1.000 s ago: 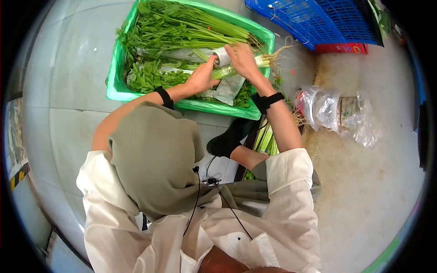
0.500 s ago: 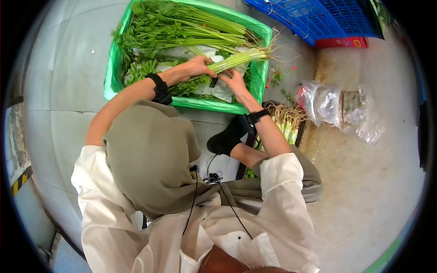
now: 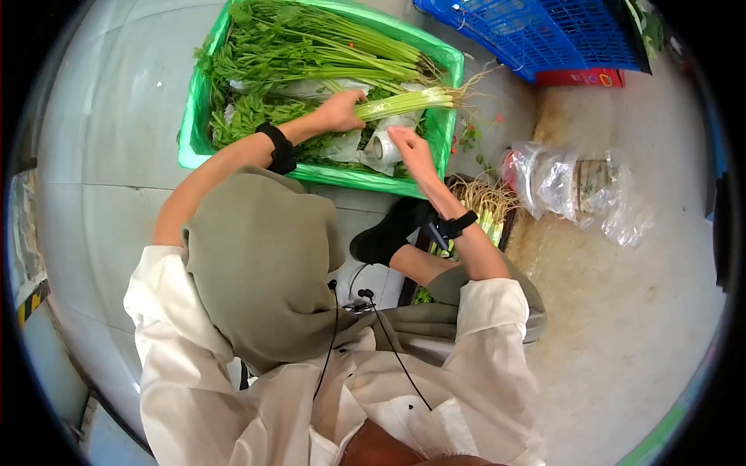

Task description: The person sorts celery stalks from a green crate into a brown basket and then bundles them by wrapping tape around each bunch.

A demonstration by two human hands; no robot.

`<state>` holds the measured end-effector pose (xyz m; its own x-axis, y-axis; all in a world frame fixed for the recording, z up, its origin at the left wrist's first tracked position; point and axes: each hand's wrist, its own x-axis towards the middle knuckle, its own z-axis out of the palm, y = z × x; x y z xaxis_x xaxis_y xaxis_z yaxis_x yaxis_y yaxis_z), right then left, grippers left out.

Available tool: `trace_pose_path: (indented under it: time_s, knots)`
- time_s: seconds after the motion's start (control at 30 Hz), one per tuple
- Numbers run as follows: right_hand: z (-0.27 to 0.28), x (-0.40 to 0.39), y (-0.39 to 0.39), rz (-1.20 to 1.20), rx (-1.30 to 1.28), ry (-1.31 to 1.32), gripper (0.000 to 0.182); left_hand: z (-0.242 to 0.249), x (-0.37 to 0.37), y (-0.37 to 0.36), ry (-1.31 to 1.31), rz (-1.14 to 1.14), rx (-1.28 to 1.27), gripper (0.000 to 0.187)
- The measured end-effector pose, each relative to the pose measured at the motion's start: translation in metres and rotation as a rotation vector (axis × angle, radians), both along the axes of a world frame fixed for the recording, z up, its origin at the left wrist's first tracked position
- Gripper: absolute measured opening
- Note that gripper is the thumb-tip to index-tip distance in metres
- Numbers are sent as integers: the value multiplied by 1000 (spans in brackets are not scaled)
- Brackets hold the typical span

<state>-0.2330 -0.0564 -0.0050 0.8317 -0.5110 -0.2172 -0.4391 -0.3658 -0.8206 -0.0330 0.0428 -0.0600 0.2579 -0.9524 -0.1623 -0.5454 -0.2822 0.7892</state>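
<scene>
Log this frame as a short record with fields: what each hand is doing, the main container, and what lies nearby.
left hand: the left hand grips a bunch of pale green stalks with roots
right hand: the right hand touches a white roll of tape, grip unclear
container: green plastic crate full of leafy greens
floor, right: clear crumpled plastic bags
top right: blue plastic crate
by the right forearm: more rooted stalks in a dark tray

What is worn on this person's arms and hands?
Both hands, the left hand and right hand, are bare, without gloves. Each wrist carries a black band: the left wristband is broad, the right wristband narrower. White sleeves are rolled above the elbows, leaving the forearms uncovered.
</scene>
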Motion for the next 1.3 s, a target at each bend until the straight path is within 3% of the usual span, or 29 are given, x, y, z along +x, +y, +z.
trace_pose_path:
  time_s: [0.07, 0.2, 0.33, 0.47, 0.5, 0.57, 0.6, 0.67, 0.7, 0.83, 0.93, 1.0, 1.07, 1.17, 1.2, 1.27, 1.3]
  knots:
    - [11, -3, 9, -258, 535, 74, 45, 5, -6, 6, 19, 44, 5, 53]
    - [23, 1, 7, -234, 490, 60, 43, 12, -19, 16, 53, -1, 29, 56]
    - [50, 42, 6, -269, 626, 3, 42, -1, -29, 17, -7, 35, -64, 52]
    - [59, 73, -15, -279, 761, 254, 62, 12, -22, 24, 78, 25, 43, 52]
    - [64, 79, -18, -281, 760, 254, 62, 12, -22, 24, 92, 47, 26, 50]
    - [67, 85, -21, -81, 336, 343, 58, 11, -20, 22, 98, 57, 45, 50]
    - [62, 84, -24, -85, 341, 346, 58, 13, -17, 22, 97, 68, 60, 51]
    - [43, 76, -36, 55, 119, 125, 48, 0, -18, 19, 114, 85, -9, 56]
    - [29, 68, -43, 40, 105, 68, 37, 1, -18, 19, 144, 116, 16, 59]
    - [-24, 14, -46, 59, 56, 172, 33, 0, -10, 15, 212, 100, 101, 67]
    - [-58, -13, -42, -25, 79, 262, 31, -2, -7, 12, 229, 67, 100, 68]
    - [-80, -11, -37, -204, 148, 76, 35, -9, -7, 10, 207, 51, 73, 67]
    - [-87, 9, -30, -264, 294, 67, 46, -10, -7, 8, 179, 34, 45, 66]
    - [-106, 34, -14, -525, 204, 28, 45, -2, -5, 7, 189, 33, 75, 64]
    - [-101, 39, -13, -531, 207, 23, 45, 1, -4, 7, 200, 34, 99, 64]
    - [-86, 49, -12, -499, -28, 42, 38, 6, -5, 8, 209, 29, 129, 65]
    - [-105, 53, -24, -505, -24, 42, 38, 8, -5, 8, 209, 27, 125, 64]
